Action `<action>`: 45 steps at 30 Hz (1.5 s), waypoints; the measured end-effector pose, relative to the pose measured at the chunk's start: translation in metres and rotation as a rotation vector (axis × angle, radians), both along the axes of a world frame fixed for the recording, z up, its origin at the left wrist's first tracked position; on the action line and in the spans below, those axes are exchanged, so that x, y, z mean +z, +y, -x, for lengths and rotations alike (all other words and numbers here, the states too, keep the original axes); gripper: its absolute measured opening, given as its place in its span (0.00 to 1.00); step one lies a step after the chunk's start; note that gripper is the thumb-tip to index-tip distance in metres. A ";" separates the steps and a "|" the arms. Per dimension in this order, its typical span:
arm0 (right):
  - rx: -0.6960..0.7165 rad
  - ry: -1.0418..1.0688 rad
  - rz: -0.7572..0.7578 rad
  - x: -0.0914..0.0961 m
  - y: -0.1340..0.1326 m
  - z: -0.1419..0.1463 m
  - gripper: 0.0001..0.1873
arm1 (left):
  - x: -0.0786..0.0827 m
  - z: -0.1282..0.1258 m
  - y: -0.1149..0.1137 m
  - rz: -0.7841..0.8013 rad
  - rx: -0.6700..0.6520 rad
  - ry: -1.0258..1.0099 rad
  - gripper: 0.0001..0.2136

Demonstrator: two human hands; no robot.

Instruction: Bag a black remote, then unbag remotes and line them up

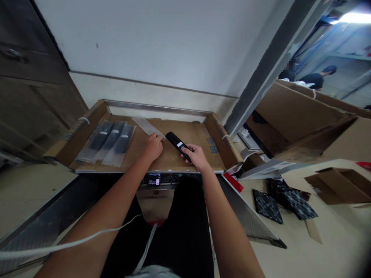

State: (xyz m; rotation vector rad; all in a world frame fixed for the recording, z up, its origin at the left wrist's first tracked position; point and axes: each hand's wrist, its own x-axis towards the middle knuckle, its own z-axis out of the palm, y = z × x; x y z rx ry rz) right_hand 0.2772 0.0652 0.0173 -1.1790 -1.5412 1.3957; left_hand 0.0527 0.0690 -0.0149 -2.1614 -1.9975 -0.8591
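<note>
A black remote control with a small white label is gripped in my right hand, its far end pointing up and left. My left hand pinches the near end of a translucent plastic sleeve, which lies flat and slanted on the cardboard lining of the workbench. The remote's tip is close to the sleeve's near end; whether they touch I cannot tell. Left of my left hand, several dark remotes in clear plastic sleeves lie side by side, each showing a white label.
Cardboard sides edge the bench left and right. A large open carton stands to the right, with people beyond it. Dark patterned packages and another carton are on the floor. A white cable crosses my left forearm.
</note>
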 end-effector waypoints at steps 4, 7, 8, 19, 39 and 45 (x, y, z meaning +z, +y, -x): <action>-0.003 -0.005 0.003 -0.001 0.001 -0.001 0.21 | 0.002 -0.002 -0.001 -0.025 0.009 -0.055 0.09; -0.005 0.012 0.004 -0.001 0.001 -0.001 0.21 | 0.003 -0.002 -0.001 -0.049 -0.008 -0.073 0.09; -0.007 0.018 0.006 -0.001 0.000 0.000 0.21 | 0.004 -0.002 -0.001 -0.045 -0.019 -0.070 0.09; 0.014 -0.021 0.010 0.003 -0.002 0.000 0.22 | 0.008 -0.001 -0.003 -0.043 -0.009 -0.141 0.12; 0.026 0.007 0.019 -0.005 0.003 -0.004 0.22 | 0.007 0.004 -0.003 -0.062 -0.005 -0.374 0.10; 0.096 -0.058 0.021 -0.011 0.007 -0.004 0.20 | 0.010 0.004 -0.005 -0.109 -0.016 -0.355 0.13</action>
